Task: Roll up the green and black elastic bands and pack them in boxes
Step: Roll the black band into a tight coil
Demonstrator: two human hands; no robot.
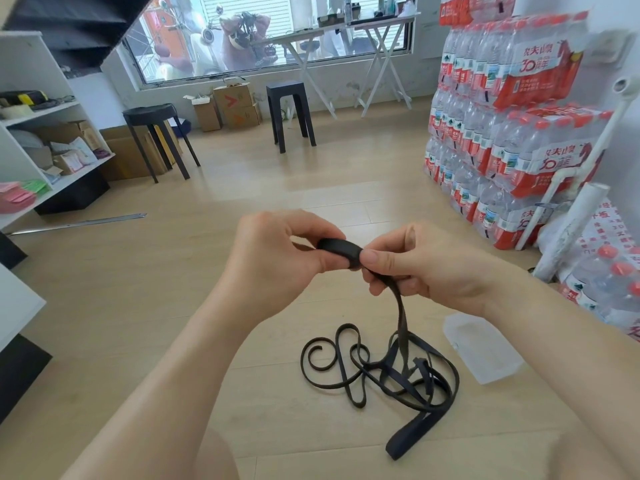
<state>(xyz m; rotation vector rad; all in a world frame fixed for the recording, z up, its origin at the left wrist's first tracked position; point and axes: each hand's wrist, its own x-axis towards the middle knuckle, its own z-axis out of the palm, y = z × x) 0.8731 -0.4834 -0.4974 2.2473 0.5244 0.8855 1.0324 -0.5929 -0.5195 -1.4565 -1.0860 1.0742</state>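
Lettering on the bottled-water packs (pixel 540 74) is showing "30". Left hand (pixel 273 258) and right hand (pixel 440 268) are pinching the black elastic band (pixel 341 249), each grip hiding the roll's centre.

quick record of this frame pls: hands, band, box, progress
left hand: pinches the roll from the left
right hand: pinches the roll's right end, thumb on top
band: black; small roll between the hands, the rest hangs to a loose tangle on the floor
box: clear, on the floor right of the tangle, looks empty
progress: rolling barely begun, nothing packed
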